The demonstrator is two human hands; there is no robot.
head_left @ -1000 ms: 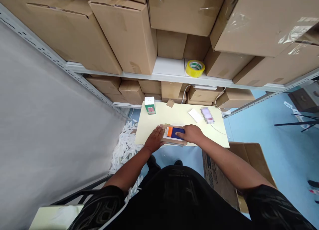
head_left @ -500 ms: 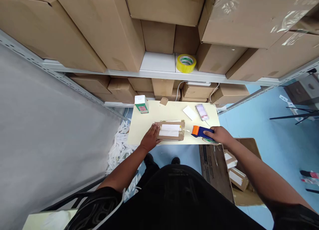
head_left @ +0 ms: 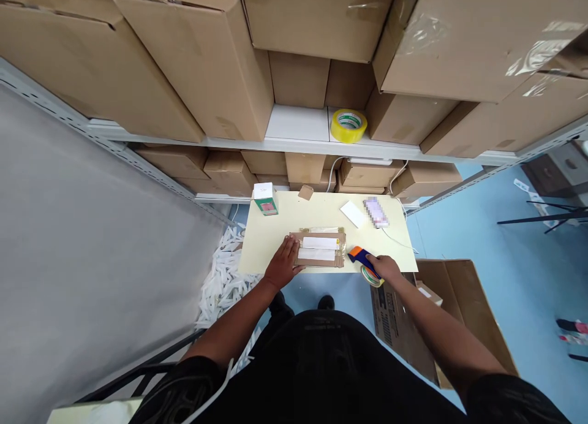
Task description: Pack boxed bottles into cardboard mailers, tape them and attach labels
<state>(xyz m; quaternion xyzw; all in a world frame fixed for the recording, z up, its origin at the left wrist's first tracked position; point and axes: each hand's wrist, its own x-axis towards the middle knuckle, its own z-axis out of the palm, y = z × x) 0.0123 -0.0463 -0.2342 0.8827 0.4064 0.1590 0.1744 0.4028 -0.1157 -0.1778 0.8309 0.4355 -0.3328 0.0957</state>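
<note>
A flat cardboard parcel (head_left: 318, 265) with white paper strips on top and clear tape at its right end lies near the table's front edge. My left hand (head_left: 283, 263) rests on its left end, fingers stretched forward and thumb spread along the near side. To the right of the parcel, my right hand (head_left: 384, 268) is closed around the handle of a blue and orange tape dispenser (head_left: 362, 257). The dispenser's tape roll (head_left: 371, 277) hangs below it, by the table edge. Its orange head is close to the parcel's right end, apart from it.
On the cream table (head_left: 275, 228) are a green-and-white box (head_left: 265, 199), a cardboard scrap (head_left: 305, 192), a white card (head_left: 353, 214) and a blurred-out phone-like item (head_left: 375, 212). A yellow tape roll (head_left: 348, 126) sits on the shelf among cartons. An open carton (head_left: 452, 289) stands at right.
My right hand has brought the tape dispenser left and slightly down, nearer the parcel, and turned it so the roll shows. My left hand stays on the parcel. The whole view has shifted slightly.
</note>
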